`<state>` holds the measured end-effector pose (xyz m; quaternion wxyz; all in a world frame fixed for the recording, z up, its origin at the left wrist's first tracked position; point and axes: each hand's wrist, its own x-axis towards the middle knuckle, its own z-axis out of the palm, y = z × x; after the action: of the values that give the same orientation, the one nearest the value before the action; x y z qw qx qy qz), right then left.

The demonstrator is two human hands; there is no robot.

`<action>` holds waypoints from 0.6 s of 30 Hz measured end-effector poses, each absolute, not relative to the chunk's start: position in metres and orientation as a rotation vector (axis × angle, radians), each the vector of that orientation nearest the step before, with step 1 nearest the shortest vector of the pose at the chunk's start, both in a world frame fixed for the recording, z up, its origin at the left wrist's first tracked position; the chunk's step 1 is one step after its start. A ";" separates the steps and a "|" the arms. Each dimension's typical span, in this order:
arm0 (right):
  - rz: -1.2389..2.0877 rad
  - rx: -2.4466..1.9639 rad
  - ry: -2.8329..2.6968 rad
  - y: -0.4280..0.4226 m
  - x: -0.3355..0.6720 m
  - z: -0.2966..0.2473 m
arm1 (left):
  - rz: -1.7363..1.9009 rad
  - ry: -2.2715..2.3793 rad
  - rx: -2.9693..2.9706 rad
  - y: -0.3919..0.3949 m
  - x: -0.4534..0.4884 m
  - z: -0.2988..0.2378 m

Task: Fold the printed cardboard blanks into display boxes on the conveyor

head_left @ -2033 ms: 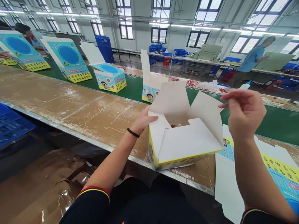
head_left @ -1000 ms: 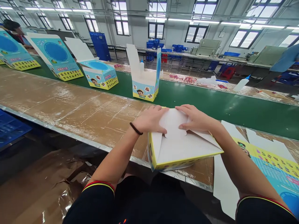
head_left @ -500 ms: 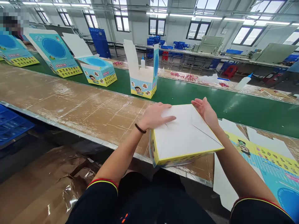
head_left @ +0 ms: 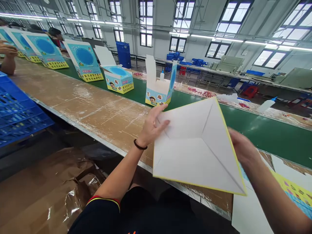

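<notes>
A cardboard box [head_left: 187, 156] is held up before me, its white folded bottom tilted toward me and edged in yellow. My left hand [head_left: 152, 126] grips its left side, thumb lying on the white panel and fingers at the edge. At the right edge my right hand [head_left: 242, 146] clasps the box, its fingertips hidden behind it. Beyond the box, an open-topped printed box [head_left: 158, 96] stands upright on the green conveyor belt [head_left: 253, 126]. Printed flat cartons [head_left: 292, 185] lie under my right forearm.
Several printed boxes, including one with a raised lid [head_left: 85, 60], line the belt to the left. A blue crate [head_left: 21, 110] stands at the left. Another person's hand [head_left: 8, 50] shows at the far left. A white bottle [head_left: 266, 104] lies tilted beyond the belt.
The box has been raised and tipped so its white bottom faces me more fully. My right hand has moved down its right edge. The view has turned slightly left.
</notes>
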<state>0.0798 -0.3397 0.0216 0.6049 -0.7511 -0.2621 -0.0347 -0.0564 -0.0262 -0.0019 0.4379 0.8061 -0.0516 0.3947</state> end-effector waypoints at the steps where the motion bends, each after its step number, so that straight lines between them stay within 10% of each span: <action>1: -0.092 -1.674 -0.568 -0.341 0.083 0.031 | 1.050 -0.035 1.983 -0.022 -0.052 -0.012; 18: -0.633 -2.642 -0.579 -0.289 0.247 0.003 | 0.341 0.294 2.713 -0.027 -0.035 -0.121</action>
<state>0.2467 -0.2889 0.0026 0.1812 -0.9354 -0.2051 -0.2240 -0.0348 -0.0266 -0.1209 0.1946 0.9676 0.1050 0.1217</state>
